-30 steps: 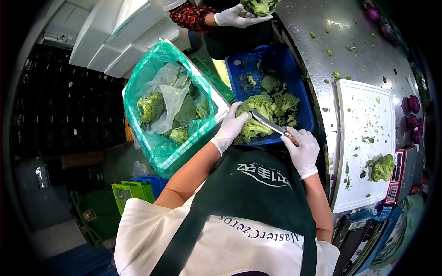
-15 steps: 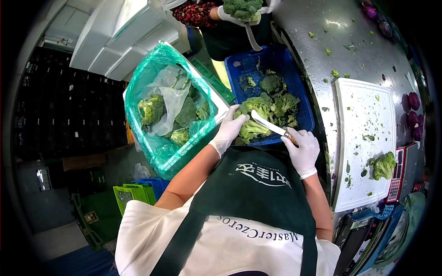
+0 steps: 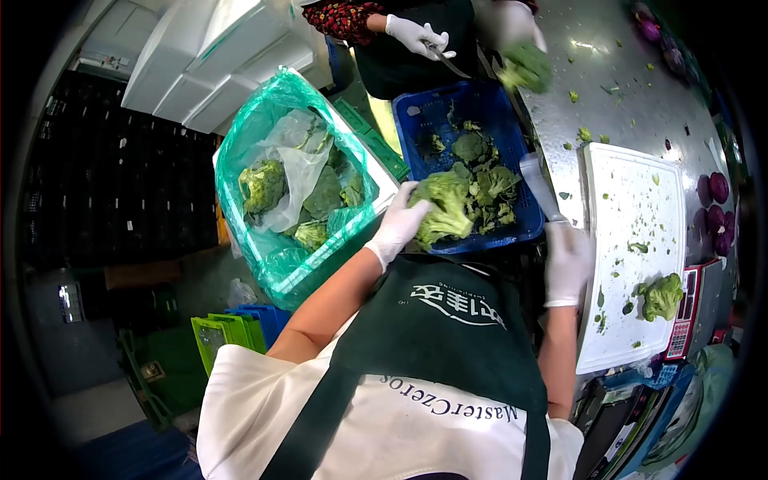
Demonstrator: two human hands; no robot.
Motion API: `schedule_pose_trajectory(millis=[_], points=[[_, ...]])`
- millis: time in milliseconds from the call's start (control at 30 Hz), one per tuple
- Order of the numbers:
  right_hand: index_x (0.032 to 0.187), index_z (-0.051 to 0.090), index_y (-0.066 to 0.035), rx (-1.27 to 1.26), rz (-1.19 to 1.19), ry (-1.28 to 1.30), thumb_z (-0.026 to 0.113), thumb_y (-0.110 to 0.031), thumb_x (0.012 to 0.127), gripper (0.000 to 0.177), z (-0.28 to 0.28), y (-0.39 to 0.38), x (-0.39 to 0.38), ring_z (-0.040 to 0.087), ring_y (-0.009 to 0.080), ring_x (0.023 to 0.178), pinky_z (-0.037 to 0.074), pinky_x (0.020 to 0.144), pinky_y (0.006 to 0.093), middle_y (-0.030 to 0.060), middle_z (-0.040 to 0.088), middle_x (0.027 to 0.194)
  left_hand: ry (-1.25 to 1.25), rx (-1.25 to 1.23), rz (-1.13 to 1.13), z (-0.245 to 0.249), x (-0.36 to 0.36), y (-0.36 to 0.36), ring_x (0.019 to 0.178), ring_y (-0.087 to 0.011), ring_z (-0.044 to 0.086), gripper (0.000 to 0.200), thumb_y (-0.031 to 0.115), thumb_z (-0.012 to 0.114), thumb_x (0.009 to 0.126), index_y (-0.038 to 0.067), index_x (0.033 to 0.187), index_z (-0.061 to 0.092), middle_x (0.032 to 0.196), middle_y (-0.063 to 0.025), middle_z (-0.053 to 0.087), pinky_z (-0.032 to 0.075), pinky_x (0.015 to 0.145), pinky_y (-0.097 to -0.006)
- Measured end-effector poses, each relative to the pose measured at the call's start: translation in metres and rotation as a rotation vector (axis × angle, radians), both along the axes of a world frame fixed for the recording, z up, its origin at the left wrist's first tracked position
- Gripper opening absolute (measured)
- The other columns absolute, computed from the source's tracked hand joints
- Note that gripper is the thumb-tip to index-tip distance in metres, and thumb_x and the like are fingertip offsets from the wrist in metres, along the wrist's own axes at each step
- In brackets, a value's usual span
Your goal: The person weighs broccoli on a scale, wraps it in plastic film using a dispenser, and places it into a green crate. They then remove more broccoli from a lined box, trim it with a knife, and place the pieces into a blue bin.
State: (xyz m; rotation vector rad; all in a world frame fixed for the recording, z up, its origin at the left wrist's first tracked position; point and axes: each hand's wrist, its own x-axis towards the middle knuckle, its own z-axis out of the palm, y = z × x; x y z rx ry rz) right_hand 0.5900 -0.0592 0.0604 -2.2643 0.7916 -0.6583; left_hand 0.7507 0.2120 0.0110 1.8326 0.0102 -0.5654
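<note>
My gloved left hand [image 3: 400, 220] grips a broccoli head [image 3: 442, 210] over the near left part of the blue crate [image 3: 412, 152]. Its pale cut stems face right. Inside the crate lie broccoli trimmings [image 3: 484, 188] and leafy pieces. My right hand [image 3: 568, 260], smeared by motion, is closed round the handle of a knife [image 3: 540, 188]. The blade points away from me, above the crate's right side and the metal table's edge. The knife's handle is mostly hidden in my glove.
Left stands a box lined with a green bag [image 3: 236, 172], holding broccoli. On the metal table [image 3: 596, 88], a white cutting board [image 3: 640, 200] carries another broccoli head [image 3: 664, 296] beside a scale [image 3: 684, 312]. Opposite, a co-worker's gloved hands hold a knife [image 3: 452, 62] and broccoli [image 3: 526, 66].
My right hand and knife have swung right, away from the broccoli. My left hand stays nearly still. The co-worker's broccoli has moved right, toward the table.
</note>
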Motion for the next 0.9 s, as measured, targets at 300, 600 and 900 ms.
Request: schedule_pose_trajectory(millis=[300,600,900], points=[[0.104,0.069,-0.002,0.337,0.279,-0.032,0.083,-0.015,0.076,0.034,0.019,0.040,0.030,0.063,0.0156,0.076,0.052,0.072,0.0297,0.0076,0.069,0.091,-0.204,0.013,-0.062,0.014,-0.006,0.002,0.113,-0.0250,0.057,0.051,0.014,0.065,0.082,0.004,0.130,0.050,0.121,-0.0179,0.058,0.045,0.097,-0.0340],[0.102,0.066,-0.003,1.033,0.343,-0.157,0.072,-0.006,0.082,0.021,0.004,0.079,0.062,0.059,0.0119,0.063,0.045,0.056,0.0240,0.0011,0.061,0.075,-0.457,0.111,-0.286,0.051,-0.022,-0.013,0.123,-0.0310,0.051,0.053,0.008,0.066,0.071,0.008,0.123,0.055,0.126,-0.0147,0.052,0.041,0.105,-0.0363],[0.118,0.063,0.000,0.728,0.268,-0.145,0.071,-0.008,0.086,0.033,0.000,0.054,0.045,0.059,0.0080,0.092,0.048,0.085,0.0240,0.0032,0.066,0.107,-0.649,0.132,-0.282,0.050,-0.016,0.002,0.126,-0.0332,0.049,0.055,0.008,0.067,0.070,0.009,0.123,0.055,0.130,-0.0169,0.049,0.038,0.108,-0.0376]])
